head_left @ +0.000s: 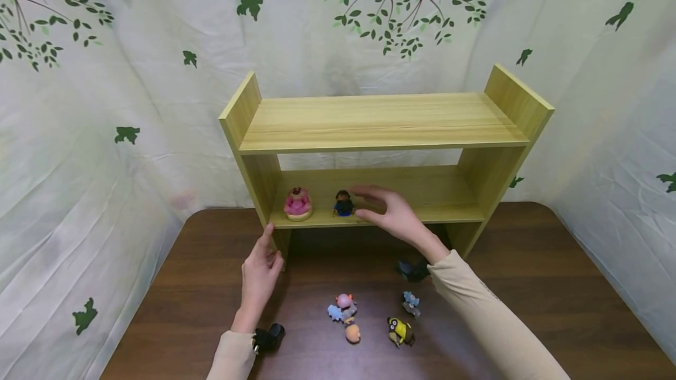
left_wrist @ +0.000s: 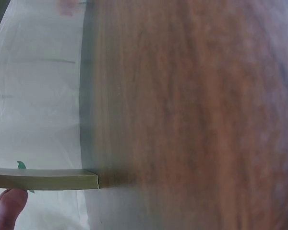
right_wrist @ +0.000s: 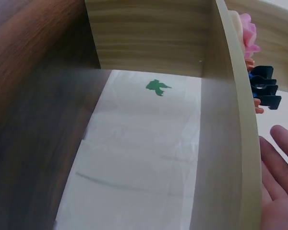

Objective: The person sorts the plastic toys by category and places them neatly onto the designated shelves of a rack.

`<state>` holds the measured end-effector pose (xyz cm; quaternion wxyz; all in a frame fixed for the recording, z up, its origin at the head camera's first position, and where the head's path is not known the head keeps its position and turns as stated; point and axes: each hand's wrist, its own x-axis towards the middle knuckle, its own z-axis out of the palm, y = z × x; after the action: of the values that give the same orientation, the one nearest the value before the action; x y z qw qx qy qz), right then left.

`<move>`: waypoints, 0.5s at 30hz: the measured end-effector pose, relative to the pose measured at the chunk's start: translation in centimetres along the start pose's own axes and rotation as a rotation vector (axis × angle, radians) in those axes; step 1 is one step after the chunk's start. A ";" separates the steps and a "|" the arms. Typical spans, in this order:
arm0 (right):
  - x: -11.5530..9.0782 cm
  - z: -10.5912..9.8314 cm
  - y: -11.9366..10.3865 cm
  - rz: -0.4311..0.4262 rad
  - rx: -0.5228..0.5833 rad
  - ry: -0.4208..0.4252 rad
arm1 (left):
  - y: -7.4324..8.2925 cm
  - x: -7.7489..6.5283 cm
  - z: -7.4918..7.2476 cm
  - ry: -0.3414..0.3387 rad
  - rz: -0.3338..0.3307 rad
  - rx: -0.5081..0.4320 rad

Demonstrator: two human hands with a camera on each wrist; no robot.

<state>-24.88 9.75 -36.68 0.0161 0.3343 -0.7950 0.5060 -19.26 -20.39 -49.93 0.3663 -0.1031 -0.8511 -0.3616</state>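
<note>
A two-tier wooden shelf (head_left: 369,186) stands on the table. My left hand (head_left: 259,274) holds its left side panel low down, index fingertip at the front edge; the left wrist view shows a finger (left_wrist: 10,208) against the panel (left_wrist: 48,179). On the middle board, a small figure in black and blue (head_left: 344,204) stands right of a pink bear figure (head_left: 298,204). My right hand (head_left: 393,213) is just right of the black and blue figure, thumb and fingers spread apart with nothing between them. Those fingers (right_wrist: 278,165) show beside the board in the right wrist view.
Several small toy figures lie on the brown table (head_left: 185,298) in front of the shelf: a cluster with a peach-coloured figure (head_left: 352,333), a yellow and brown figure (head_left: 400,332), and a blue-grey one (head_left: 411,304). A white leaf-printed curtain (head_left: 158,104) hangs behind.
</note>
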 end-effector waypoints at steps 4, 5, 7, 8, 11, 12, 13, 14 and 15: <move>-0.8 -0.3 -0.4 -0.005 -0.015 0.014 | 0.0 0.0 0.0 0.004 0.002 0.000; -0.9 -0.4 -0.3 -0.008 -0.017 0.017 | 0.0 0.0 0.0 0.004 0.001 -0.001; -1.2 -0.4 0.4 -0.031 -0.021 0.021 | 0.0 0.0 0.0 0.009 0.004 0.001; -1.3 -0.5 0.8 -0.039 -0.021 0.025 | 0.0 0.0 0.0 0.010 0.004 0.002; -1.8 -0.5 0.9 -0.042 0.006 0.029 | 0.0 0.0 0.0 0.008 0.003 0.003; -2.0 -0.6 0.9 -0.042 0.015 0.031 | 0.0 0.0 0.0 0.007 0.004 0.006; -2.1 -0.6 0.9 -0.039 0.024 0.035 | 0.0 0.0 0.0 0.005 0.003 0.007; -2.3 -0.6 0.9 -0.035 0.031 0.038 | 0.0 0.0 0.1 0.004 0.004 0.009; -2.5 -0.6 0.8 -0.032 0.042 0.039 | 0.0 0.0 0.1 0.003 0.005 0.011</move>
<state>-23.56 11.74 -37.94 0.0327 0.3372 -0.7784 0.5285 -19.28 -20.35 -49.97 0.3691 -0.1027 -0.8523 -0.3560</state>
